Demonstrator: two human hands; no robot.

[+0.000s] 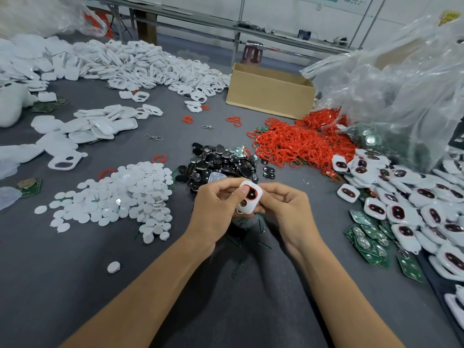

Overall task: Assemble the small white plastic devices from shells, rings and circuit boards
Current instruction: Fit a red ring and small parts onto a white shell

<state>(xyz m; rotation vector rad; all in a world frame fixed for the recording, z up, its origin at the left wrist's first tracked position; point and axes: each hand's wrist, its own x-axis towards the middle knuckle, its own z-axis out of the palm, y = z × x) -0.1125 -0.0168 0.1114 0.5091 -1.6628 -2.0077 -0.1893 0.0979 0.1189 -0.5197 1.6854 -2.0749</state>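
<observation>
Pinching smooth, rounded white plastic shell (253, 207)

Over the grey cloth-covered table (75, 285), the left hand (216, 209) and the right hand (286, 209) are holding a small white plastic shell (249, 197), with a heap of white round plastic discs (120, 197) lying to their left and a pile of black glossy button pieces (221, 162) just behind them. A heap of red rubber rings (296, 144) is lying right of that pile, a brown cardboard box (270, 92) is standing behind the rings, and a crumpled clear plastic bag (401, 84) is sitting right of the box. Flat green circuit boards (369, 237) are lying at the right, and white plastic frames (150, 64) are lying heaped across the far left.
</observation>
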